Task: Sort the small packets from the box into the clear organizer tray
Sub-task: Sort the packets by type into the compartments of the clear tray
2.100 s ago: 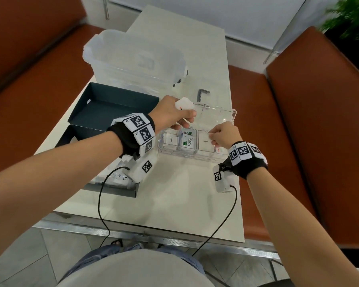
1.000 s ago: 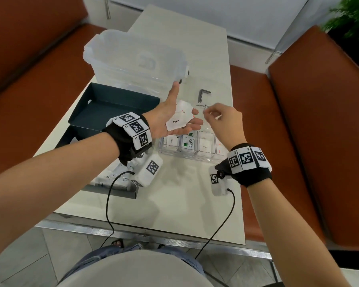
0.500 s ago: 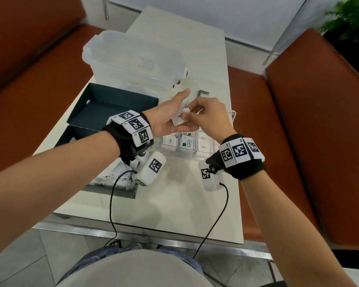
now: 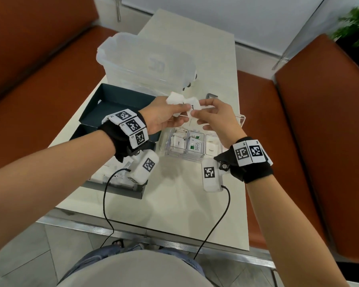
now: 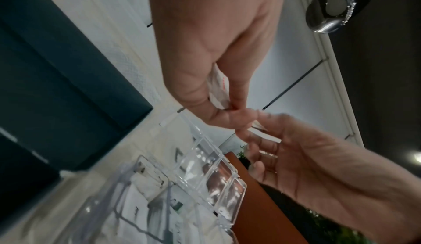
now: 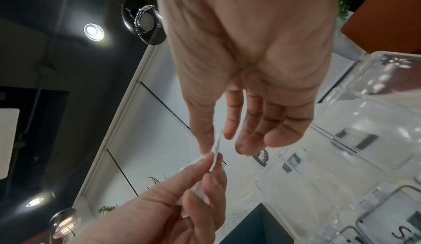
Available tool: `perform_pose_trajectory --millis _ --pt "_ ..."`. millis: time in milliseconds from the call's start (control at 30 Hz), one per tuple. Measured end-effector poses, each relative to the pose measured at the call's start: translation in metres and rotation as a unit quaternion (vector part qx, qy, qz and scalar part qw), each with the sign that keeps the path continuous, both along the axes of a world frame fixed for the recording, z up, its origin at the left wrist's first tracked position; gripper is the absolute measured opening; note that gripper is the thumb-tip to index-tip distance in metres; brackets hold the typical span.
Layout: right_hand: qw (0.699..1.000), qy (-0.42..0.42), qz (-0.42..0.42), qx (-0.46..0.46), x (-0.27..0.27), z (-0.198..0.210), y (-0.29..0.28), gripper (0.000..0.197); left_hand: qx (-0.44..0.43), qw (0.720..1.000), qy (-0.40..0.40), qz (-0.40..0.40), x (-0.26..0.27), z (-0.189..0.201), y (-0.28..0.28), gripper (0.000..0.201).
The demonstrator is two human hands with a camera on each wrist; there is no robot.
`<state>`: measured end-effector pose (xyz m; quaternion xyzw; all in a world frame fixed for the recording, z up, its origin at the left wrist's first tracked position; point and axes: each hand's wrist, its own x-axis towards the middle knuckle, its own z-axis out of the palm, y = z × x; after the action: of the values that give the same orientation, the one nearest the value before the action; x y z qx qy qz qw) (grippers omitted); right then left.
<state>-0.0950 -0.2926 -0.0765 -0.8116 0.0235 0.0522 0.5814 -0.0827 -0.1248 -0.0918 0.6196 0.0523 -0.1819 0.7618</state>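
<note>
The small packets are white paper sachets; several sit bunched in the left hand, one showing a thin red line of print, seen again in the left wrist view. One more white packet with dark lettering is raised above the clear organizer tray, caught between both hands. In the right wrist view it shows edge-on, a thin flat slip.

The tray is a clear plastic box with divided compartments, standing on the pale bench. Its near row holds white sachets, one pack with green print reading Stevia, and one marked Sugar. The dark box lies open just left of the tray, with more white packets in its near half.

The left hand hovers above the tray's far left corner, fingers curled round its bundle, thumb and forefinger also nipping the single packet's edge. The right hand hangs above the tray's far side, thumb and forefinger pinching the same packet while its other fingers curl loosely. A large translucent lidded tub stands beyond the tray.
</note>
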Motion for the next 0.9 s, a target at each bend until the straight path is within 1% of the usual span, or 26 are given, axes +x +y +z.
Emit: perform_pose_trajectory --millis 100,200,267,400,467,567,633,800,900 --pt "0.998 -0.039 -0.02 -0.041 0.01 0.004 0.003 0.026 0.076 0.996 -0.044 -0.023 0.002 0.001 0.005 0.023" --pt "0.991 -0.073 0.024 -0.112 0.017 0.004 0.005 0.021 0.118 0.99 -0.062 -0.039 0.004 0.002 0.009 0.017" --pt "0.987 -0.078 0.045 -0.131 0.021 0.001 0.006 0.016 0.12 0.99 -0.066 -0.036 0.005 0.001 0.013 0.016" --pt "0.991 -0.045 0.002 -0.123 0.028 -0.017 0.005 0.011 0.121 0.991 -0.059 -0.003 0.007 -0.006 0.026 0.025" --pt "0.988 -0.017 0.003 -0.152 0.029 -0.031 0.006 0.011 0.115 0.992 -0.048 0.012 0.009 -0.009 0.033 0.025" --pt "0.975 0.002 0.022 -0.22 0.025 -0.05 0.011 0.011 0.112 0.993 -0.043 0.014 0.009 -0.013 0.042 0.015" --pt "0.969 0.004 0.027 -0.244 0.024 -0.059 0.015 0.013 0.112 0.993 -0.041 0.015 0.008 -0.015 0.045 0.01" --pt "0.958 0.009 0.047 -0.281 0.023 -0.07 0.02 0.014 0.109 0.993 -0.037 0.016 0.007 -0.017 0.047 0.011" --pt "0.945 -0.003 0.064 -0.32 0.024 -0.074 0.025 0.015 0.106 0.994 -0.037 0.013 0.006 -0.017 0.046 0.011"
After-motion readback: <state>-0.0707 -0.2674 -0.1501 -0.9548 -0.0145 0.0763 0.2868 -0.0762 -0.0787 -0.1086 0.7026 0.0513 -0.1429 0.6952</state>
